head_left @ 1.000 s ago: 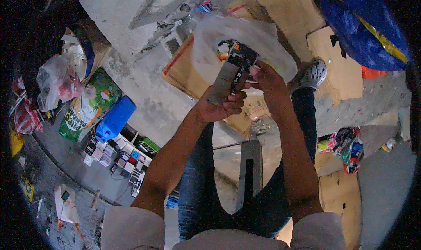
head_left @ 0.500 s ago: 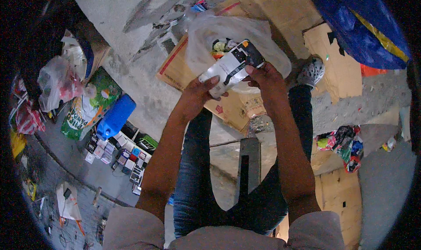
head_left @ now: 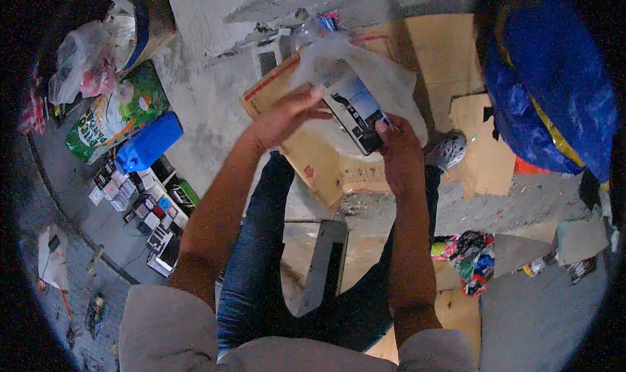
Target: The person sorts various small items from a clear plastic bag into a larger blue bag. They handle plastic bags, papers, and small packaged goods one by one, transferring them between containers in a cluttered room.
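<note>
A flat rectangular box (head_left: 357,104), white and pale blue with black printed parts, is tilted in front of me. My right hand (head_left: 400,149) grips it at its lower right corner, the thumb lying on the printed face. At its left edge is my left hand (head_left: 282,114), fingers stretched out and slightly blurred; whether the fingertips touch the box I cannot tell. Beyond the box, a cloudy clear plastic bag (head_left: 399,85) lies spread over a brown cardboard piece (head_left: 274,88). The box hides the middle of the bag.
A blue jug (head_left: 151,144) and a green printed sack (head_left: 134,104) lie to the left, above several small boxes (head_left: 153,219). A blue tarp (head_left: 554,85) bulges at the far right. Colourful crumpled wrappers (head_left: 471,251) lie at the right, near my shoe (head_left: 448,151).
The box has turned, its dark end now at the lower right. My left hand has let go and opened out, while my right keeps hold. The whole view has shifted.
</note>
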`<state>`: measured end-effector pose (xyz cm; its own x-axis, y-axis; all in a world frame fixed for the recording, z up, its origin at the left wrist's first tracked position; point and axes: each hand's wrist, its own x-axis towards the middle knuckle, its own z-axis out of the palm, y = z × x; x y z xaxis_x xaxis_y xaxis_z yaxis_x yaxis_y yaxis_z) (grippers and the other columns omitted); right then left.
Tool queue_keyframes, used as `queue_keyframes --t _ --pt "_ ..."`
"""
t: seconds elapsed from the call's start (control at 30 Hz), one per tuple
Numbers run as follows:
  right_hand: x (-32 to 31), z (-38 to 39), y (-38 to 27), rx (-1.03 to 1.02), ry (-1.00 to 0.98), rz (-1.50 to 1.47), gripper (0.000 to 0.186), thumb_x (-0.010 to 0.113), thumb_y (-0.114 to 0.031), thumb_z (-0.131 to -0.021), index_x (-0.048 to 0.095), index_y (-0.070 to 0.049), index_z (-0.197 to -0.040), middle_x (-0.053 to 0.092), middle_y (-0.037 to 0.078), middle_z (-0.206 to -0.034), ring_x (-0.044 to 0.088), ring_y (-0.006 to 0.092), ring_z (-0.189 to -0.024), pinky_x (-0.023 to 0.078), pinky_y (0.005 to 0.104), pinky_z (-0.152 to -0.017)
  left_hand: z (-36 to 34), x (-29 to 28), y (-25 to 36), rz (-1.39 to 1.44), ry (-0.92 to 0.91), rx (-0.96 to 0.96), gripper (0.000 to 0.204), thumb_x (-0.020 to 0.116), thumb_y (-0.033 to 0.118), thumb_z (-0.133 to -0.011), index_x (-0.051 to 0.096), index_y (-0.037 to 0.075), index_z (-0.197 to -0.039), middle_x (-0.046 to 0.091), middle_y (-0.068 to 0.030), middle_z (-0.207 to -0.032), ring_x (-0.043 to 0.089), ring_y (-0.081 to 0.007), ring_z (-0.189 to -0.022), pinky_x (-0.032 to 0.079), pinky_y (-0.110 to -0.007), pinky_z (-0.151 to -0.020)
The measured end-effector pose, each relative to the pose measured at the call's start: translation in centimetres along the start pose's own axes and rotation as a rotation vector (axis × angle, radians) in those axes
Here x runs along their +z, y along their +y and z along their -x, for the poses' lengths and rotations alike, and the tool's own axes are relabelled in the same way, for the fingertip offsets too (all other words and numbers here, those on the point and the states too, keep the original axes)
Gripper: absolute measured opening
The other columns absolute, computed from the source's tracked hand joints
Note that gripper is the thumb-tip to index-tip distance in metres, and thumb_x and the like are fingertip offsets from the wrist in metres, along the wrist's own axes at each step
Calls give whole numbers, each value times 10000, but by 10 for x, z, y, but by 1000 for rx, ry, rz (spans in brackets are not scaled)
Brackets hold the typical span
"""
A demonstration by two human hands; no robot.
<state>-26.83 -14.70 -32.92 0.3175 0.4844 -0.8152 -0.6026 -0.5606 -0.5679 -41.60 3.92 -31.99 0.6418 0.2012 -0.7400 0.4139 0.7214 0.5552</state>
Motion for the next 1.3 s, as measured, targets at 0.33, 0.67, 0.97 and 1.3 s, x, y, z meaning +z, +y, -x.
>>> queue_keyframes --t 0.33,0.67,0.97,1.3 --pt "19 -7 14 -159 66 111 313 671 -208 -882 542 -11 -1088 609 79 -969 592 168 -868 472 299 -828 -17 34 -57 209 183 -25 481 559 415 -938 545 23 -1215 628 -73 -1132 603 -209 -1037 449 -342 -940" --pt "-14 -24 -1 -200 223 -20 311 547 -228 -948 543 -3 -1162 610 125 -1085 580 251 -1004 436 372 -921 -22 8 -46 289 215 71 510 463 439 -976 541 -7 -1213 641 -114 -1147 615 -216 -1055 455 -331 -962" --pt "29 -11 20 8 -66 248 385 629 -224 -906 500 7 -1185 608 105 -1139 576 207 -1023 441 344 -887 -3 12 -43 -31 344 35 601 338 502 -1002 499 -8 -1276 601 -103 -1202 595 -187 -1069 438 -314 -973" --pt "-40 -1 23 -402 95 872 334 486 -166 -911 541 -35 -1213 584 224 -1160 587 354 -1054 473 448 -894 29 -17 -98 -163 362 7 473 323 441 -1023 596 68 -1120 598 -59 -1062 550 -157 -935 424 -320 -838"
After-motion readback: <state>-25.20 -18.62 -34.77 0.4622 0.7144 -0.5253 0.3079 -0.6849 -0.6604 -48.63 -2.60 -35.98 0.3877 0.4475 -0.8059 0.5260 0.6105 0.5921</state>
